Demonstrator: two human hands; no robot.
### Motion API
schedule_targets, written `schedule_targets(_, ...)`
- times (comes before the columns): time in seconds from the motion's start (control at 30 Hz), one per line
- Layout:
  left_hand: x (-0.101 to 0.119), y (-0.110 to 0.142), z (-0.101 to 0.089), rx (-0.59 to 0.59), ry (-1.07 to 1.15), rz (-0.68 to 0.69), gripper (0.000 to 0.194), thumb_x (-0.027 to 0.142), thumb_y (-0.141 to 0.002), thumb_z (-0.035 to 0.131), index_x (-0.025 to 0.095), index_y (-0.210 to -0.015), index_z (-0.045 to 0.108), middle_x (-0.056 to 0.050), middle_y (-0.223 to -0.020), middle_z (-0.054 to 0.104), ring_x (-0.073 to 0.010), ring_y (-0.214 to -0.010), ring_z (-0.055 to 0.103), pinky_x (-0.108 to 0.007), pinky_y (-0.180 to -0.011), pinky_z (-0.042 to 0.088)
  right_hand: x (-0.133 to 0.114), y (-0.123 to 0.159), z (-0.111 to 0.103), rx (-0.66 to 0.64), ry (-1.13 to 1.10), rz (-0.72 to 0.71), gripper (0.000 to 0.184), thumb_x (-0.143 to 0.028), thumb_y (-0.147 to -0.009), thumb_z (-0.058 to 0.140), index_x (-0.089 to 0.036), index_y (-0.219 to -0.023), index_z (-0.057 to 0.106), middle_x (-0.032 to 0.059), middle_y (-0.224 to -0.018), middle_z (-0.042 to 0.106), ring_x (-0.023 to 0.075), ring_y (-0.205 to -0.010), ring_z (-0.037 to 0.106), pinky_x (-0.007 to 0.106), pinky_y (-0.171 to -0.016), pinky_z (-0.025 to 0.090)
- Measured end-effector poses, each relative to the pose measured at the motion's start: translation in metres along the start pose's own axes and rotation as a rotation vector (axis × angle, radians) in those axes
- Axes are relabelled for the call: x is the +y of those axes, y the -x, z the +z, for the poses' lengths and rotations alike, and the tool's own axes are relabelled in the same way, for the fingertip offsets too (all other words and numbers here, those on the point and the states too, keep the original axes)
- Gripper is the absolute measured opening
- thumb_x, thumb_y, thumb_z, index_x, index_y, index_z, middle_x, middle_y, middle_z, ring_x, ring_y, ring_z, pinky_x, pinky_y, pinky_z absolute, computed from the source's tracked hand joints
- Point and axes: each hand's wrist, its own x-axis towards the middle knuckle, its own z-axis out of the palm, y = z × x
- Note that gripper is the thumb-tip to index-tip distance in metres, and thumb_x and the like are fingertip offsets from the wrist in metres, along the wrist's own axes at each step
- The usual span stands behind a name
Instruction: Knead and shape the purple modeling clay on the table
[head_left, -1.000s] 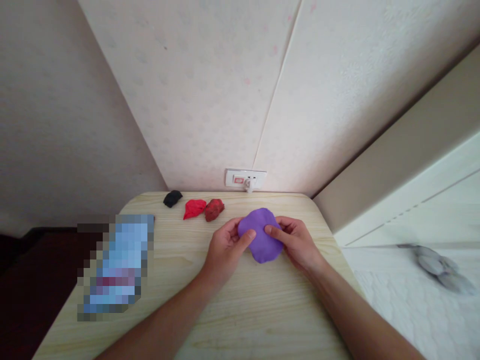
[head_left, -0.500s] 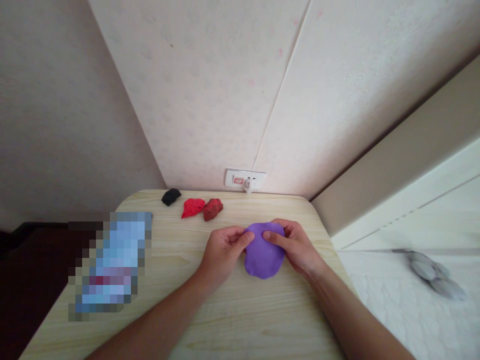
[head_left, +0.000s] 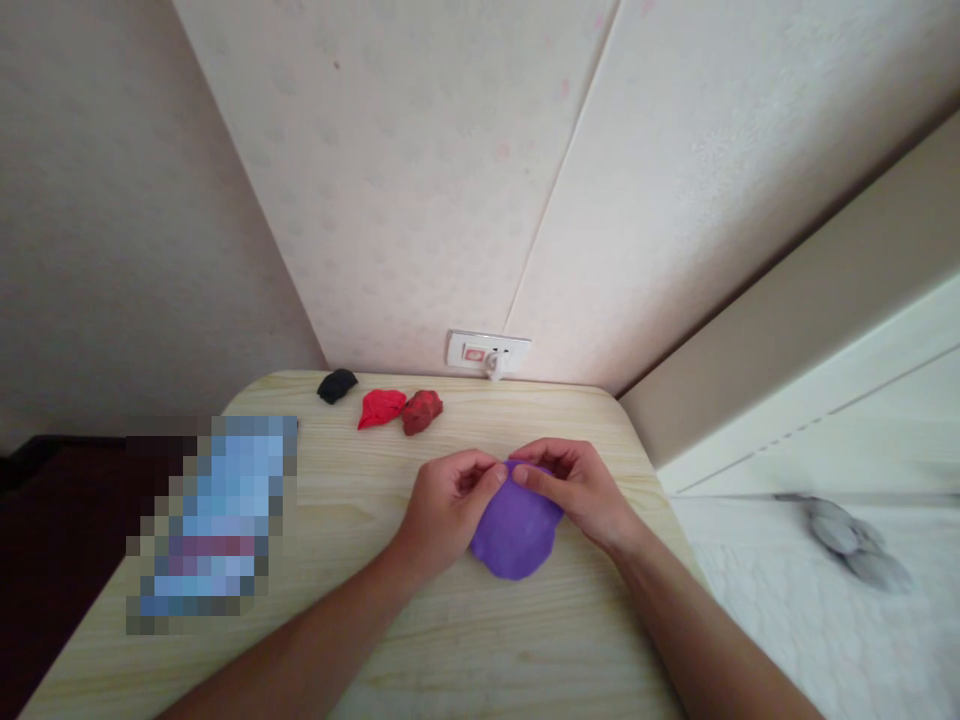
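Your left hand (head_left: pixel 448 502) and right hand (head_left: pixel 583 490) pinch the far edge of a thin purple disc (head_left: pixel 517 538) in a narrow grip, on your side of the wall socket (head_left: pixel 486 350). If they press hard or pull apart, its soft-looking rim could tear.

Head-Worn Camera Looks Down Over Pale Tabletop (head_left: pixel 450 650)

A single camera, worn on the person's head, faces forward and down from above the tabletop's near side. Forearms (head_left: pixel 322 630) reach in from the bottom; the left hand (head_left: pixel 448 505) and right hand (head_left: pixel 581 490) appear near, below center. Farther off, a socket plate (head_left: pixel 489 352) on the wall (head_left: pixel 420 180) sits about mid-frame. The wide view spans dark floor (head_left: pixel 82 530) at left to a white textured surface (head_left: pixel 840 650) at right.
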Motion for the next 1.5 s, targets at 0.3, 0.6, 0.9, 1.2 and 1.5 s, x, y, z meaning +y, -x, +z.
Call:
schedule_targets(0.3,-0.0030,-0.0025,-0.0003,-0.030,0.118,-0.044,0.030,0.042,-0.085,0.071,0.013,-0.090,0.079,-0.006,-0.079,0.075,-0.0173,-0.068,0.065,-0.025,-0.062,0.048,0.0007,-0.0003,-0.0001,0.075,0.037,-0.052,0.028,-0.044,-0.075,0.084,-0.017,-0.079,0.078,0.0022,-0.066,0.072,0.0110,-0.053,0.056,0.022,-0.049,0.041)
schedule_targets(0.6,-0.0034,-0.0016,0.0003,-0.033,0.051,-0.012,0.027,0.039,-0.086,0.070,0.013,-0.090,0.079,-0.008,-0.079,0.076,-0.0181,-0.070,0.067,-0.025,-0.062,0.049,0.0017,-0.0001,0.0031,0.053,0.114,-0.099,0.026,-0.043,-0.074,0.084,-0.018,-0.080,0.080,0.0050,-0.074,0.076,0.0143,-0.061,0.061,0.025,-0.056,0.046)
schedule_targets(0.9,-0.0033,-0.0023,-0.0017,-0.021,0.085,-0.026,0.023,0.036,-0.081,0.076,0.014,-0.088,0.080,-0.008,-0.084,0.079,-0.0208,-0.075,0.071,-0.027,-0.067,0.053,0.0026,-0.0012,0.0031,0.088,0.078,-0.094,0.025,-0.043,-0.075,0.084,-0.019,-0.081,0.081,0.0036,-0.071,0.074,0.0135,-0.058,0.059,0.025,-0.052,0.043)
schedule_targets(1.2,-0.0025,-0.0032,-0.0011,0.011,0.090,-0.014,0.024,0.038,-0.084,0.074,0.015,-0.086,0.079,-0.006,-0.080,0.077,-0.0161,-0.070,0.067,-0.024,-0.063,0.049,0.0050,-0.0007,0.0034,0.090,0.015,-0.084,0.026,-0.043,-0.075,0.085,-0.021,-0.088,0.083,0.0042,-0.076,0.078,0.0131,-0.059,0.061,0.024,-0.054,0.045)
schedule_targets(1.5,-0.0013,-0.0042,-0.0010,0.021,0.118,-0.017,0.022,0.036,-0.082,0.076,0.015,-0.088,0.078,-0.006,-0.081,0.077,-0.0164,-0.072,0.068,-0.023,-0.065,0.050,0.0093,-0.0016,0.0010,0.080,-0.001,-0.062,0.023,-0.040,-0.073,0.086,-0.020,-0.084,0.084,0.0046,-0.074,0.078,0.0122,-0.056,0.059,0.023,-0.052,0.043)
